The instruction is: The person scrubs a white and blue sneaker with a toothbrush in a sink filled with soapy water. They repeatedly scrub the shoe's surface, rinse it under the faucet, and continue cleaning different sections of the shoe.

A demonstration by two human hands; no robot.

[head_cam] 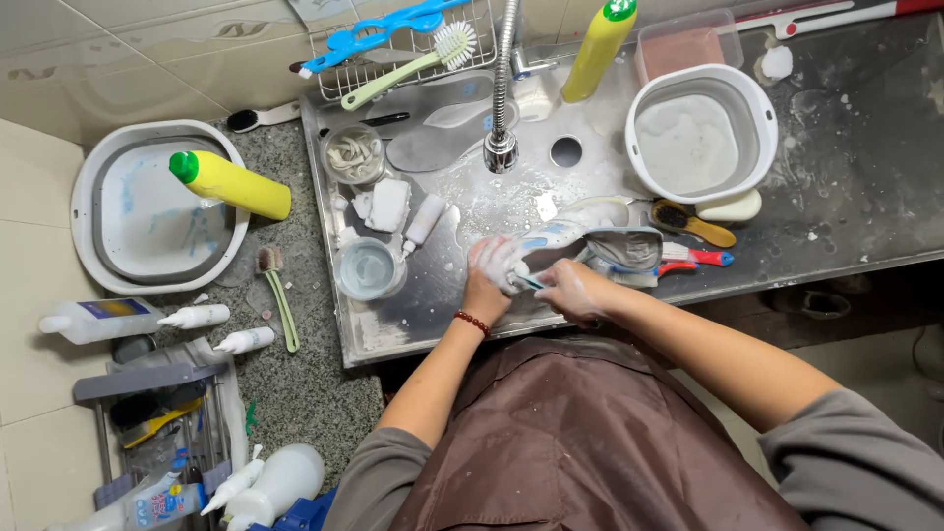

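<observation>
A white and grey sneaker [600, 241] lies on its side in the steel sink [462, 211], wet and soapy. My left hand [489, 270], covered in foam, grips the sneaker's toe end. My right hand [570, 290] holds a small blue-handled brush [529, 281] against the shoe near the toe. Both forearms reach in from the bottom of the view over a brown apron.
A white basin of soapy water [700, 133] stands at the right of the sink, with a wooden brush [693, 224] and a red brush [700, 257] beside it. A faucet [502, 98], insoles [442, 143], a small jar [366, 267] and yellow bottles [234, 183] are nearby. Another basin [152, 211] sits left.
</observation>
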